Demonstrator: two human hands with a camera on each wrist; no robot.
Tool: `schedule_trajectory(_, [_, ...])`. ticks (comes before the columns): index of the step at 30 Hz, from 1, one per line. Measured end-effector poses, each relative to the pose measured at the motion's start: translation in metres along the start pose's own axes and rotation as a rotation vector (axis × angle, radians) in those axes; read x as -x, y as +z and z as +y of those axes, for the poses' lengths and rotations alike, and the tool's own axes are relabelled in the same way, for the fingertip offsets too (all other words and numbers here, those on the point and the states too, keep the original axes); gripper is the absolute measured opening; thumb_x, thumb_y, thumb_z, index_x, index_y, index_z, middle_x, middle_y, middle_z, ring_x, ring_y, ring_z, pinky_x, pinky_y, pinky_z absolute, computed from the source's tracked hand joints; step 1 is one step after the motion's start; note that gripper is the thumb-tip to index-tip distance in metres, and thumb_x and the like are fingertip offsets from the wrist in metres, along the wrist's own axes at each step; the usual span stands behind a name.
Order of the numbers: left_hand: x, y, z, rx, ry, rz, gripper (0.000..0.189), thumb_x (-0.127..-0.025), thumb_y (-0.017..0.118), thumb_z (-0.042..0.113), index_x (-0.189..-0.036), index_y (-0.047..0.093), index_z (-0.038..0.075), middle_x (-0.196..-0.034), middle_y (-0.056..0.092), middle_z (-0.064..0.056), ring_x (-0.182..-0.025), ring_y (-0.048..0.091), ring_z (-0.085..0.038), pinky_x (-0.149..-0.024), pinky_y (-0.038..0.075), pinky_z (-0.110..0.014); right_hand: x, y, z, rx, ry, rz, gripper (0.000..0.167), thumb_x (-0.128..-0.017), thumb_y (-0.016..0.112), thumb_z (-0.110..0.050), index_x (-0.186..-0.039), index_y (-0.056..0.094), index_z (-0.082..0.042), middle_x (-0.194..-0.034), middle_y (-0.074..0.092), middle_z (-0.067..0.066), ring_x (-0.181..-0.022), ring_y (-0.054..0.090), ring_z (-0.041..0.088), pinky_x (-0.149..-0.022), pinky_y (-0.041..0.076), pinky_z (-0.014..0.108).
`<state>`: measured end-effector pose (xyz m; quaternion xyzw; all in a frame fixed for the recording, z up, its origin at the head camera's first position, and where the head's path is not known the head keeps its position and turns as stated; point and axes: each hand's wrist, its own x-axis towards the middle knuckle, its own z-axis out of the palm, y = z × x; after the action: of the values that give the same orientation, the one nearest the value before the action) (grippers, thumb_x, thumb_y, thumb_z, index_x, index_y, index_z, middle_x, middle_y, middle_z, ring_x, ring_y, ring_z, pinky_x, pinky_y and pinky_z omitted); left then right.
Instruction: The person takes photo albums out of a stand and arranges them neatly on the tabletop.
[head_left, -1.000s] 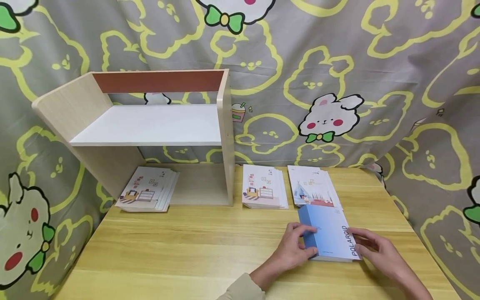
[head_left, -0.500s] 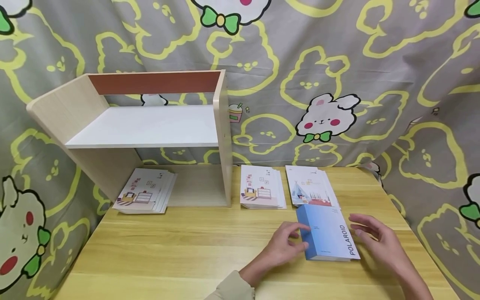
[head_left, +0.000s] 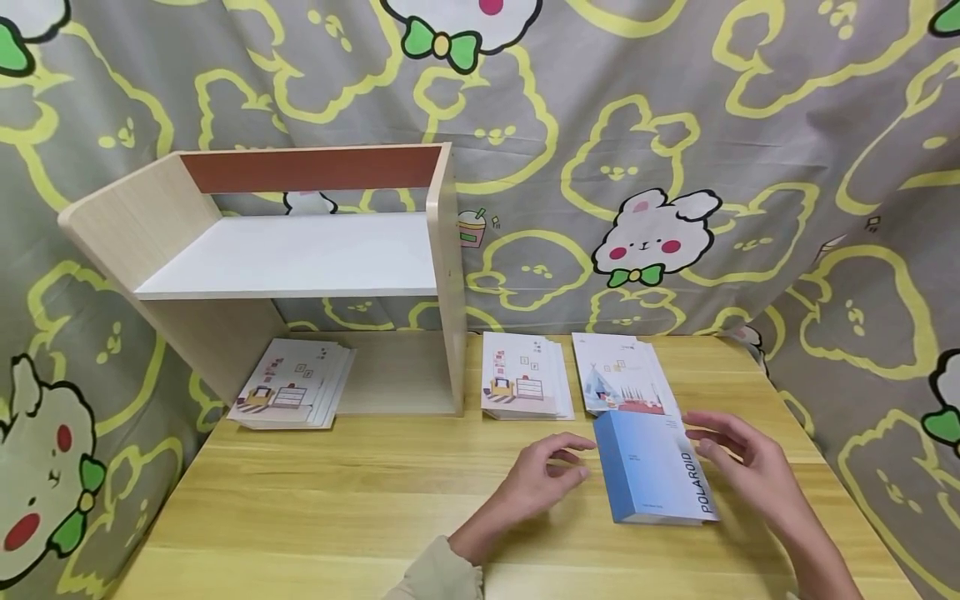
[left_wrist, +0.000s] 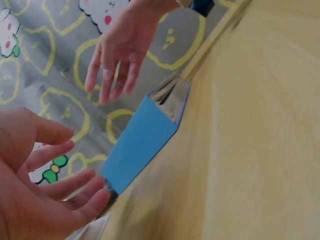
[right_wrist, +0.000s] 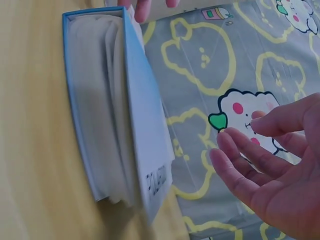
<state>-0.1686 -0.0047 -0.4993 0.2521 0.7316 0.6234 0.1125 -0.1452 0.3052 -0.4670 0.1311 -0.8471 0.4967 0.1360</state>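
Observation:
A thick blue-and-white photo album (head_left: 660, 467) marked POLAROID lies flat on the wooden table, its spine toward my left hand (head_left: 540, 477). That hand hovers just left of the spine, fingers loosely bent and holding nothing. My right hand (head_left: 750, 467) is at the album's right side, fingertips overlapping its cover edge in the head view. In the right wrist view the right hand (right_wrist: 275, 172) shows apart from the album (right_wrist: 97, 100), whose page edges face the camera. The left wrist view shows the blue spine (left_wrist: 140, 145) between both hands.
Behind the album lies a stack of illustrated booklets (head_left: 618, 375), with a second stack (head_left: 523, 375) left of it. A wooden shelf unit (head_left: 450, 333) stands at the back left, holding another stack (head_left: 288, 383) on its bottom board. A patterned curtain (head_left: 532, 250) hangs behind the table.
Both hands have let go of the album. The left hand has drawn away leftward from the spine; the right hand has shifted slightly toward the album's far right corner. The album stays put.

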Motion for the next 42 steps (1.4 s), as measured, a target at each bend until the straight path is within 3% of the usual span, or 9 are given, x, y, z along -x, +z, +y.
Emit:
schedule_trajectory(5, [0.003,-0.013,0.006,-0.022,-0.016,0.035,0.028,-0.1,0.068,0.012,-0.128,0.069,0.016,-0.13,0.067,-0.002,-0.113,0.065,-0.028,-0.091,0.054,-0.025,-0.011,0.001,-0.008,-0.029,-0.055,-0.022,0.035,-0.096,0.062,0.012,-0.131,0.062,0.006,-0.126,0.069,0.004,-0.107,0.068,0.006,-0.084,0.056,0.018])
schedule_trajectory(8, [0.004,-0.019,0.011,-0.022,-0.019,0.057,0.028,-0.1,0.068,0.011,-0.128,0.068,0.015,-0.132,0.066,-0.003,-0.115,0.064,-0.033,-0.091,0.055,-0.027,-0.015,0.001,-0.013,-0.05,-0.062,-0.035,0.036,-0.097,0.061,0.011,-0.133,0.061,0.005,-0.127,0.068,0.007,-0.109,0.068,0.008,-0.084,0.056,0.019])
schedule_trajectory(13, [0.004,-0.026,0.015,-0.033,-0.013,0.095,0.028,-0.1,0.066,0.008,-0.127,0.068,0.014,-0.132,0.065,-0.002,-0.115,0.064,-0.032,-0.09,0.056,-0.031,-0.02,0.005,-0.019,-0.06,-0.069,-0.041,0.037,-0.096,0.061,0.012,-0.133,0.062,0.004,-0.127,0.067,0.015,-0.109,0.069,0.01,-0.086,0.056,0.02])
schedule_trajectory(21, [0.003,-0.035,0.02,-0.007,0.012,0.177,0.024,-0.1,0.066,0.008,-0.124,0.071,0.01,-0.129,0.066,-0.001,-0.116,0.064,-0.032,-0.094,0.055,-0.037,-0.026,0.008,-0.026,-0.044,-0.055,-0.049,0.036,-0.099,0.062,0.005,-0.135,0.062,-0.001,-0.128,0.066,0.017,-0.11,0.067,0.011,-0.087,0.055,0.018])
schedule_trajectory(26, [0.003,-0.046,0.022,-0.024,0.017,0.171,0.025,-0.1,0.067,0.009,-0.125,0.069,0.009,-0.131,0.064,-0.001,-0.116,0.064,-0.027,-0.095,0.055,-0.038,-0.029,0.012,-0.031,-0.094,-0.062,-0.048,0.037,-0.098,0.061,0.009,-0.135,0.062,0.0,-0.128,0.066,0.019,-0.11,0.068,0.014,-0.087,0.056,0.02])
schedule_trajectory(42, [0.007,-0.083,0.021,-0.025,0.007,0.144,0.024,-0.101,0.065,0.007,-0.125,0.068,0.005,-0.132,0.063,-0.011,-0.119,0.062,-0.041,-0.091,0.056,-0.027,-0.048,0.032,-0.045,-0.173,-0.076,-0.039,0.032,-0.101,0.061,0.002,-0.132,0.064,-0.003,-0.126,0.067,0.019,-0.113,0.068,0.014,-0.089,0.054,0.018])
